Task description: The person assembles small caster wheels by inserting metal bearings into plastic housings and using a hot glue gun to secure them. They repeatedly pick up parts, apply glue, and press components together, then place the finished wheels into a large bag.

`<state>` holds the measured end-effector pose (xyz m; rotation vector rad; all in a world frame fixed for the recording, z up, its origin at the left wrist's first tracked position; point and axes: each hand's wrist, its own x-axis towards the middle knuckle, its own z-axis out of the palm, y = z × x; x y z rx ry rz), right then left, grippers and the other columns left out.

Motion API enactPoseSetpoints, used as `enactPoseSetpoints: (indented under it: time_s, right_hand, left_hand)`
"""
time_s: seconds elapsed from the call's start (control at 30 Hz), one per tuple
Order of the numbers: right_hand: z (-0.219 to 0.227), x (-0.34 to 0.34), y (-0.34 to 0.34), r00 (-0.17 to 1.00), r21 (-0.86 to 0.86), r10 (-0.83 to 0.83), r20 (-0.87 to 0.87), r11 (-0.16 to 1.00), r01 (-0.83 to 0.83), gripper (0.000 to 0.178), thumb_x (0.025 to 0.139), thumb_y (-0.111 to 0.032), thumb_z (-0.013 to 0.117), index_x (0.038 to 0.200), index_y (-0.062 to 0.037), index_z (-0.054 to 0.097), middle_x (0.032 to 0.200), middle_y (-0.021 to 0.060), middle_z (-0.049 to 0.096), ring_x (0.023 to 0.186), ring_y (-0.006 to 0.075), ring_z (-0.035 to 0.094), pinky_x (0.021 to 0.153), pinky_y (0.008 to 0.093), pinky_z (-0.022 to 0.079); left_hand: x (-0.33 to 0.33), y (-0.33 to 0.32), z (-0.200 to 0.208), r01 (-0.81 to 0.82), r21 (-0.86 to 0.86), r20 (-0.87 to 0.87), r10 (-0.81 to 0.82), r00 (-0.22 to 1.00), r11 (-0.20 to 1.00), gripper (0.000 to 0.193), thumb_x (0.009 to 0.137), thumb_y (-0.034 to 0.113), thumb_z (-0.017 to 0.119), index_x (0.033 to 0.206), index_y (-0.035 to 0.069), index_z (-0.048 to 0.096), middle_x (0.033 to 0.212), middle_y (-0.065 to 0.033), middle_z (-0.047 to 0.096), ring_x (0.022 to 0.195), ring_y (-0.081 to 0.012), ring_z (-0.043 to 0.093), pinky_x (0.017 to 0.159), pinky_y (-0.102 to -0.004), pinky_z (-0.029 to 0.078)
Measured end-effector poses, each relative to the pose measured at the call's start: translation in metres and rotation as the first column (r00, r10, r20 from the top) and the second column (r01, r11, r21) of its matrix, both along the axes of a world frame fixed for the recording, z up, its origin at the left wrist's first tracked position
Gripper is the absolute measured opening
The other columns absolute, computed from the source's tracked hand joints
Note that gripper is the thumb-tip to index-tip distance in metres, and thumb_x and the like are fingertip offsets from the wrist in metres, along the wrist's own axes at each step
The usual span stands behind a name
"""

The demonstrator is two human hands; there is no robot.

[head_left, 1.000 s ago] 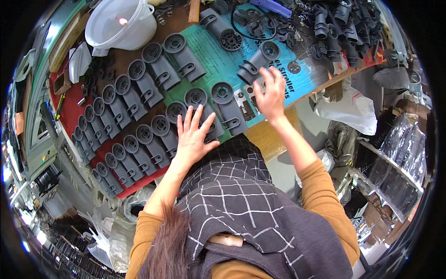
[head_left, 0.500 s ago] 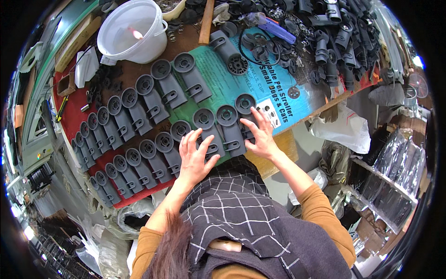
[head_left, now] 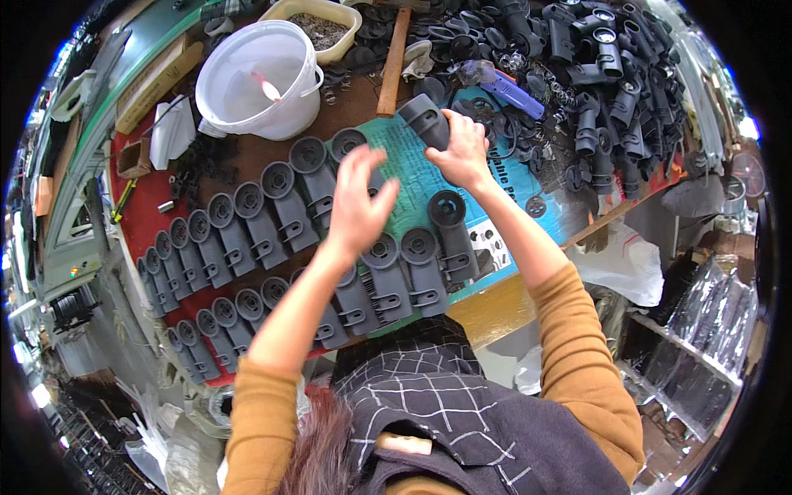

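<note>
My right hand (head_left: pixel 464 153) has its fingers wrapped round a dark grey plastic tube-shaped part (head_left: pixel 424 118) at the far side of the table, on the blue-green printed sheet (head_left: pixel 394 157). My left hand (head_left: pixel 356 202) is raised over the far row, fingers stretched out and slightly blurred, holding nothing. It hides some of the parts beneath. Two rows of similar grey parts with round cupped ends run from the left toward the middle. The front row ends at the right with one grey part (head_left: pixel 455 239), standing a little apart from its neighbour (head_left: pixel 422 268).
A white bucket (head_left: pixel 247 115) stands at the far left, beside a tub of small metal bits (head_left: pixel 340 51). A wooden-handled tool (head_left: pixel 394 70) and a purple power tool (head_left: pixel 516 92) lie at the back. Black plastic parts (head_left: pixel 606 124) are heaped at the far right.
My right hand has left the front row and reached to the far grey part, gripping it. My left hand has lifted off the front row toward the far row. The view has shifted.
</note>
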<state>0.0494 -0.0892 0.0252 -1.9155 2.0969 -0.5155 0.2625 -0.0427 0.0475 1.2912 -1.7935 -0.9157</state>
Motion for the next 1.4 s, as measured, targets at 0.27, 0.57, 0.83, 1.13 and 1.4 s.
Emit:
enactPoseSetpoints:
  time_s: [0.27, 0.57, 0.83, 1.13, 1.4]
  right_hand:
    - [-0.013, 0.004, 0.016, 0.626, -0.597, 0.602, 0.496, 0.76, -0.258, 0.066, 0.069, -0.002, 0.084, 0.115, -0.0077, 0.036, 0.133, 0.0205, 0.049, 0.12, 0.0326, 0.055, 0.099, 0.0429, 0.045]
    - [-0.027, -0.011, 0.011, 0.865, -0.258, 0.311, 0.394, 0.941, -0.221, 0.019, 0.078, 0.003, 0.06, 0.097, -0.0035, 0.06, 0.107, 0.015, 0.063, 0.103, 0.0349, 0.06, 0.089, 0.0414, 0.049]
    - [-0.015, -0.035, -0.03, 0.925, -0.484, 0.37, -0.09, 0.795, -0.365, 0.008, 0.079, -0.013, 0.062, 0.083, -0.0107, 0.068, 0.073, 0.0052, 0.065, 0.08, 0.0254, 0.063, 0.075, 0.0396, 0.051]
    - [-0.016, -0.031, -0.065, 0.727, -0.205, 0.266, -0.633, 0.848, -0.489, 0.034, 0.082, -0.029, 0.065, 0.115, -0.0278, 0.068, 0.134, -0.0055, 0.056, 0.13, 0.0178, 0.044, 0.111, 0.0407, 0.022]
    - [-0.048, -0.065, -0.012, 0.71, -0.186, 0.407, -0.574, 0.78, -0.597, 0.055, 0.088, -0.054, 0.057, 0.136, -0.0272, 0.053, 0.151, -0.0054, 0.04, 0.143, 0.0162, 0.03, 0.116, 0.048, 0.009]
  left_hand:
    - [-0.052, -0.187, -0.025, -0.085, 0.501, 0.44, -0.169, 0.882, 0.861, 0.062, 0.075, 0.037, 0.077, 0.119, -0.005, 0.064, 0.103, -0.0206, 0.071, 0.095, -0.0278, 0.069, 0.085, -0.0365, 0.052]
    - [-0.129, -0.204, -0.007, 0.204, 0.458, -0.097, -0.18, 0.979, 0.865, 0.044, 0.072, 0.04, 0.08, 0.09, 0.0, 0.074, 0.079, -0.0073, 0.071, 0.074, -0.0142, 0.065, 0.069, -0.0292, 0.051]
    - [-0.035, -0.105, -0.013, 0.49, 0.015, 0.745, -0.337, 0.576, 0.871, 0.111, 0.061, 0.041, 0.086, 0.151, 0.014, 0.027, 0.154, -0.0276, 0.024, 0.143, -0.0428, 0.024, 0.114, -0.0492, 0.028]
    - [-0.05, -0.041, -0.018, 0.2, 0.041, 0.791, -0.154, 0.593, 0.979, 0.109, 0.056, 0.044, 0.088, 0.144, 0.006, 0.037, 0.145, -0.0228, 0.039, 0.133, -0.0369, 0.038, 0.104, -0.0495, 0.034]
    - [-0.03, -0.019, -0.04, 0.225, -0.027, 0.713, -0.139, 0.687, 0.974, 0.103, 0.062, 0.053, 0.082, 0.148, 0.019, 0.038, 0.157, -0.0105, 0.027, 0.146, -0.0294, 0.022, 0.115, -0.0504, 0.016]
